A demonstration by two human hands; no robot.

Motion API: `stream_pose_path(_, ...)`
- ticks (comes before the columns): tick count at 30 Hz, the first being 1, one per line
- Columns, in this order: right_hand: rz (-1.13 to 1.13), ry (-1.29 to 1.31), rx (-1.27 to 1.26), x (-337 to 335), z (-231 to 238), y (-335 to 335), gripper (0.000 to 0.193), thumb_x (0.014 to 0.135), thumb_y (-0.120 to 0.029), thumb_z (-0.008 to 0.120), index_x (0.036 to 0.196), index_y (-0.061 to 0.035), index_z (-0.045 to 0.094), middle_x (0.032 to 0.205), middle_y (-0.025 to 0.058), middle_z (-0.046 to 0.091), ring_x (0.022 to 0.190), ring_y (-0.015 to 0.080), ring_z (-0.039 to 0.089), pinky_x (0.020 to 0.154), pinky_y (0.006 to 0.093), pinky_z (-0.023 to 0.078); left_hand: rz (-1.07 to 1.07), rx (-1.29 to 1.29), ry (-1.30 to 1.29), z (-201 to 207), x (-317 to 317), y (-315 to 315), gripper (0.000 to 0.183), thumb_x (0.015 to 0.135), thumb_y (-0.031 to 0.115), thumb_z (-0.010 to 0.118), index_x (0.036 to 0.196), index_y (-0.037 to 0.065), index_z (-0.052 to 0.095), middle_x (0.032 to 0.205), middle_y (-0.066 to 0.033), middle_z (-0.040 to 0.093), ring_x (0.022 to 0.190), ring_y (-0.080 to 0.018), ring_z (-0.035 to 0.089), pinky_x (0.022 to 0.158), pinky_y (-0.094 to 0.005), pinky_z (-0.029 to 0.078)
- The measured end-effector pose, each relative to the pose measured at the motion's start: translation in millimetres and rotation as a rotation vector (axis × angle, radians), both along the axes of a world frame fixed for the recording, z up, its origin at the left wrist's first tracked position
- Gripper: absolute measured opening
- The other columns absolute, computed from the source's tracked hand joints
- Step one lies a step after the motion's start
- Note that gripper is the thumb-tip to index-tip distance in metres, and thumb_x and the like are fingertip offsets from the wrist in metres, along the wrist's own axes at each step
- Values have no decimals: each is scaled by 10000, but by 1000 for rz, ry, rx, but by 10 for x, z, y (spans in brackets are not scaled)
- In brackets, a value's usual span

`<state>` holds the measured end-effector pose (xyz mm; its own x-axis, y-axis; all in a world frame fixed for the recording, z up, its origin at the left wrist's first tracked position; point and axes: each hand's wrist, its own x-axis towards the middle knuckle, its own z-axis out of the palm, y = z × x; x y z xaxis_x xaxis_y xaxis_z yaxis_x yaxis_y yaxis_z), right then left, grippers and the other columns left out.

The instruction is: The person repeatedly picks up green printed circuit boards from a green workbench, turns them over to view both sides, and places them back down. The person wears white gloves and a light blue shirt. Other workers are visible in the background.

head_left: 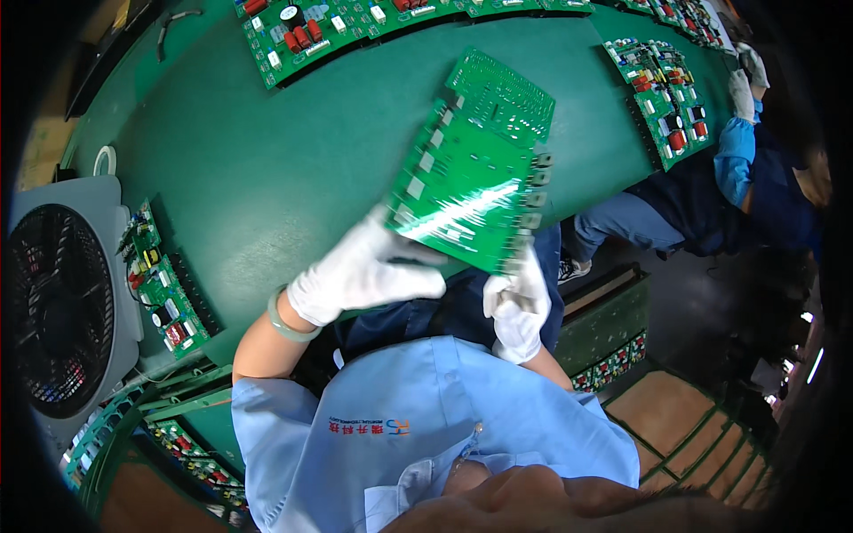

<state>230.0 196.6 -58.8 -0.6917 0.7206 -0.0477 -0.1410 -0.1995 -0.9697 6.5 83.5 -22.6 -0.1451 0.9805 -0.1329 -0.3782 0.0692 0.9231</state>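
Observation:
A large green circuit board [471, 169] is tilted above the bench in front of me, its solder side facing up and a bright glare across its lower part. Metal tabs line its two long edges. My left hand [369, 271], in a white glove, holds the board at the lower left corner; its thumb stands away from the board and some fingertips are hidden behind the edge. At the lower right corner, my gloved right hand [518, 306] grips the board with bent fingers.
The green bench [293, 169] carries populated boards at the back [355, 22], the left [164, 289] and the right [662, 102]. A fan [67, 302] stands at far left. Another person's gloved hand [742, 93] is at the right end. Racks of boards [613, 360] stand below.

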Motion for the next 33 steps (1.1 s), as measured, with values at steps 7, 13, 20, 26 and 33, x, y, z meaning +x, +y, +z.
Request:
stream_pose_path(7,-386,-172,-198,47,303,397,440,946,-33,630,1356,93,534,1058,59,667,505,-12,363,429,167,283,-471,-99,328,-60,-35,-90,776,859,402,786,1458,13,482,1257,-218,664,970,-227,725,795,-342,590)
stream_pose_path(13,4,-8,428,140,431,926,545,937,-261,654,1269,163,572,1201,274,666,1071,351,691,984,443,529,612,43,667,27,-306,-16,973,737,207,890,1522,-13,359,1513,-163,462,1362,-272,472,1118,-426,396)
stream_pose_path(20,93,-226,659,-458,630,1181,549,805,35,723,1333,67,576,1291,137,671,882,160,680,803,271,525,421,59,54,7,-304,-141,632,805,93,819,1352,-41,532,1301,-177,622,1100,-195,644,936,-291,532)
stream_pose_path(26,162,-200,936,-73,340,766,120,984,-95,591,973,-12,678,1021,158,749,847,258,736,750,328,564,481,-131,196,96,-316,-136,526,804,10,804,1293,44,612,1166,-67,681,1044,-124,638,909,-272,521)
stream_pose_path(33,734,-437,1429,-547,513,250,595,898,-265,574,1392,61,521,1389,240,567,1314,340,548,1134,501,374,452,-14,417,68,-321,-196,532,773,-30,815,1268,33,629,1145,-39,679,1034,-119,643,917,-282,531)
